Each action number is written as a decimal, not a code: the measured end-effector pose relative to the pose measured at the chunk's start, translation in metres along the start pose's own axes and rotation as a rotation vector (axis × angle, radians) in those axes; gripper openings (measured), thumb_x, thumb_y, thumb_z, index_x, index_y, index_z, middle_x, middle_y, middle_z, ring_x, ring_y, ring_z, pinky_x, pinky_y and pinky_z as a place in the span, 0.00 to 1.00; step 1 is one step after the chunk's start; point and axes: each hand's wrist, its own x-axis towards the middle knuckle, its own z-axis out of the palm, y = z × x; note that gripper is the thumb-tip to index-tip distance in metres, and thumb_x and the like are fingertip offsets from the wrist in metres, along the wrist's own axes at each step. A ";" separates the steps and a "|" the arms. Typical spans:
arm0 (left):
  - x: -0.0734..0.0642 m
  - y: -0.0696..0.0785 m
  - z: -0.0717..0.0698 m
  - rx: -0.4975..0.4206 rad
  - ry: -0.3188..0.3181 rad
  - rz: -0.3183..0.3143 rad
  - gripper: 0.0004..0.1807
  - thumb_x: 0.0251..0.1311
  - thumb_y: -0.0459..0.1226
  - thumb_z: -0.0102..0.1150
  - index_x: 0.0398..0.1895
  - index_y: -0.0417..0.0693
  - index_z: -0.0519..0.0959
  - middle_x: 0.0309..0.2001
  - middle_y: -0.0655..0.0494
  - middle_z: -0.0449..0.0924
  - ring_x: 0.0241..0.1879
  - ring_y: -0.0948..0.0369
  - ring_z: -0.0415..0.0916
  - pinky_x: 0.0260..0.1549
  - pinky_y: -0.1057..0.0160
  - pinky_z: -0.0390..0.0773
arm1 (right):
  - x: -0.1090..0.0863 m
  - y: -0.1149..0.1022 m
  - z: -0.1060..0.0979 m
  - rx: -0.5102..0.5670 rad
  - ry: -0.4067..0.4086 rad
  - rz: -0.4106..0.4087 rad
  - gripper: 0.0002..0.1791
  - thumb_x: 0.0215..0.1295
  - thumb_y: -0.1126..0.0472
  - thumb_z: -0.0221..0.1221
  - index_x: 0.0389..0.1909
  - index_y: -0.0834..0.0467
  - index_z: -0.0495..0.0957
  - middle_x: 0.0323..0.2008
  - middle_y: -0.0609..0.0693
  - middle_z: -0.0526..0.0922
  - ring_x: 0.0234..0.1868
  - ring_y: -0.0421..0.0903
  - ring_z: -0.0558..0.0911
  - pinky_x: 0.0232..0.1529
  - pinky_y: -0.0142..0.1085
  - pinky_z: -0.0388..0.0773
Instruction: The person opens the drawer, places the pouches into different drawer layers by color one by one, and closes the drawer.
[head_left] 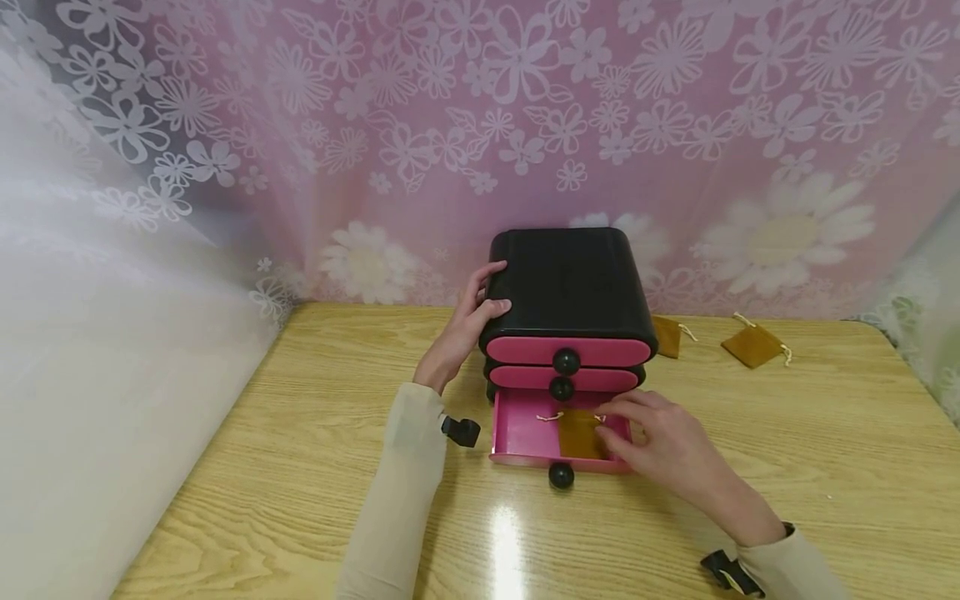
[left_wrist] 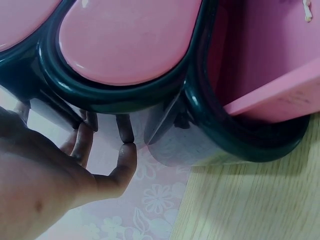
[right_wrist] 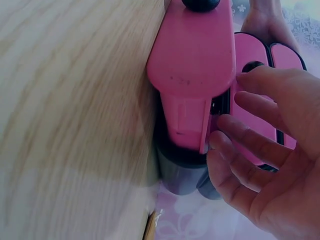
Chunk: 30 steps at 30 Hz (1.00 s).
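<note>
A small black chest [head_left: 570, 279] with pink drawer fronts stands on the table, its bottom drawer [head_left: 525, 429] pulled out. In that drawer's right half lies a mustard-brown drawstring pouch [head_left: 579, 435] with pale cord ends. My left hand [head_left: 461, 325] rests on the chest's left side, the fingertips at the top edge; its fingers [left_wrist: 127, 157] touch the side wall in the left wrist view. My right hand [head_left: 667, 437] is over the drawer's right wall, thumb and forefinger apart beside the pouch's cord. In the right wrist view, the right hand's fingers [right_wrist: 245, 150] are loosely bent and spread.
Two more brown pouches lie behind the chest to the right, one partly hidden pouch [head_left: 667, 336] and one pouch [head_left: 753, 344] farther right. The upper drawer [head_left: 525, 350] and middle drawer [head_left: 517, 377] are closed. A floral curtain [head_left: 450, 150] hangs along the table's back edge.
</note>
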 end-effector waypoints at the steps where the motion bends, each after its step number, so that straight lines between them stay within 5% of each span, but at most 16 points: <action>1: 0.000 0.000 0.000 0.002 0.000 0.000 0.33 0.68 0.46 0.48 0.77 0.72 0.58 0.75 0.54 0.58 0.71 0.53 0.63 0.69 0.45 0.68 | 0.000 0.001 -0.001 0.001 -0.002 0.007 0.14 0.52 0.62 0.76 0.41 0.51 0.89 0.38 0.46 0.87 0.38 0.43 0.82 0.40 0.42 0.85; 4: -0.001 0.000 0.000 0.007 0.000 -0.003 0.33 0.68 0.47 0.49 0.77 0.72 0.59 0.76 0.55 0.56 0.71 0.53 0.62 0.70 0.45 0.67 | -0.003 0.005 -0.005 -0.001 -0.005 0.033 0.14 0.52 0.61 0.76 0.41 0.51 0.89 0.40 0.46 0.87 0.40 0.45 0.85 0.42 0.45 0.86; 11: -0.001 0.001 -0.001 0.002 -0.003 -0.003 0.33 0.68 0.47 0.49 0.77 0.72 0.59 0.76 0.55 0.57 0.71 0.53 0.62 0.71 0.44 0.66 | -0.007 0.022 -0.017 0.026 0.054 0.008 0.15 0.50 0.64 0.76 0.41 0.51 0.88 0.38 0.47 0.89 0.36 0.48 0.87 0.28 0.32 0.78; 23: -0.002 0.000 0.000 0.006 0.002 -0.011 0.33 0.68 0.47 0.49 0.76 0.74 0.59 0.77 0.57 0.55 0.73 0.53 0.60 0.72 0.44 0.64 | -0.013 0.056 -0.038 -0.032 0.145 0.005 0.18 0.45 0.66 0.78 0.40 0.51 0.88 0.36 0.47 0.90 0.34 0.48 0.85 0.27 0.25 0.75; 30: 0.000 -0.001 -0.001 0.006 0.002 -0.008 0.33 0.68 0.48 0.49 0.76 0.74 0.59 0.76 0.57 0.55 0.73 0.53 0.60 0.72 0.44 0.64 | -0.011 0.077 -0.042 -0.045 0.172 0.022 0.18 0.46 0.66 0.77 0.41 0.52 0.89 0.37 0.50 0.90 0.28 0.33 0.79 0.27 0.21 0.73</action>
